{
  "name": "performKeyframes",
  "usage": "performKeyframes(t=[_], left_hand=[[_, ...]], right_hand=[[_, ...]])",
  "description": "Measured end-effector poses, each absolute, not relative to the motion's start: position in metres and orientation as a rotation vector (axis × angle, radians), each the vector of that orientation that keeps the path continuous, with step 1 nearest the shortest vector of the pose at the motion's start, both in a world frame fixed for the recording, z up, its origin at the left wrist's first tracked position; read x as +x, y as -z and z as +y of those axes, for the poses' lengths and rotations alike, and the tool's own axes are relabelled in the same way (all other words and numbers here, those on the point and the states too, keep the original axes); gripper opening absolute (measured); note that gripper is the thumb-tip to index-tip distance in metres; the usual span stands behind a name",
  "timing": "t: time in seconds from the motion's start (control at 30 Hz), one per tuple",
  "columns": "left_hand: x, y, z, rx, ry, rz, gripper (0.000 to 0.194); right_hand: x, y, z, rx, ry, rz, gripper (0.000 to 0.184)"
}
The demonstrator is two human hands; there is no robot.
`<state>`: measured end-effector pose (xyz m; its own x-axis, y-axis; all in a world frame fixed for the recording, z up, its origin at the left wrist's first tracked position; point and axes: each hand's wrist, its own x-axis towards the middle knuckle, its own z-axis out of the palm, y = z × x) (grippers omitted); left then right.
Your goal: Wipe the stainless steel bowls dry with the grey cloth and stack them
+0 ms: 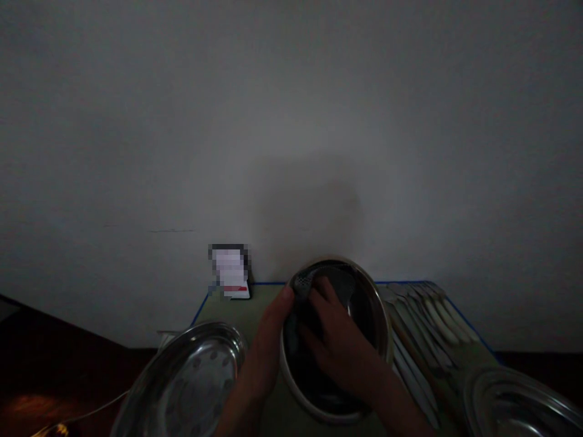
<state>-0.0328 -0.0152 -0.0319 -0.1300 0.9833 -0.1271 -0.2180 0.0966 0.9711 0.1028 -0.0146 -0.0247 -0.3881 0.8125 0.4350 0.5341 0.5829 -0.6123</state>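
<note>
A round steel bowl is tilted up toward me at the middle of the table. My left hand grips its left rim, thumb on the edge. My right hand is inside the bowl, fingers pressed on a dark cloth or scrubbing pad against the inner wall. The scene is very dim, so the pad's exact kind is hard to make out.
A steel plate lies at the lower left and another steel dish at the lower right. Several pieces of cutlery lie in a row at the right. A small blurred card stands against the wall. The table edge has blue tape.
</note>
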Motion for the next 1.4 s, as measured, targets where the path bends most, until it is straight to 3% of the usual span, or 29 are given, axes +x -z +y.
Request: performKeyframes(t=[0.17,0.33,0.43,0.53,0.7,0.8,0.97,1.27,1.4], left_hand=[[-0.031,0.015,-0.02,1.035,-1.229,1.089,0.041],[-0.029,0.0,-0.024,1.129,-1.331,1.075,0.051],[-0.031,0.003,-0.022,1.074,-1.47,1.077,0.056],[-0.029,0.01,-0.021,0.986,-1.623,1.055,0.055],[-0.023,0.016,-0.021,1.004,-1.756,1.037,0.053],[-0.013,0.015,-0.025,1.072,-1.732,0.947,0.052],[0.008,0.014,-0.032,1.019,-1.748,0.856,0.052],[-0.004,0.005,-0.03,1.017,-1.861,0.803,0.045],[-0.005,-0.002,-0.034,1.172,-1.818,0.822,0.041]], right_hand=[[0.115,0.027,0.0,-1.261,0.107,-2.094,0.017],[0.132,0.03,0.01,-1.43,0.323,-2.072,0.02],[0.131,0.03,0.007,-1.559,0.183,-2.157,0.025],[0.122,0.023,-0.004,-1.572,-0.182,-2.253,0.021],[0.099,0.009,-0.026,-1.075,-0.966,-2.067,0.031],[0.087,0.007,-0.033,-0.859,-1.198,-1.705,0.031],[0.087,0.004,-0.033,-0.819,-1.141,-1.481,0.029],[0.125,-0.003,-0.025,-0.795,-0.955,-2.106,0.017],[0.136,0.006,-0.017,-1.145,-0.565,-2.096,0.027]])
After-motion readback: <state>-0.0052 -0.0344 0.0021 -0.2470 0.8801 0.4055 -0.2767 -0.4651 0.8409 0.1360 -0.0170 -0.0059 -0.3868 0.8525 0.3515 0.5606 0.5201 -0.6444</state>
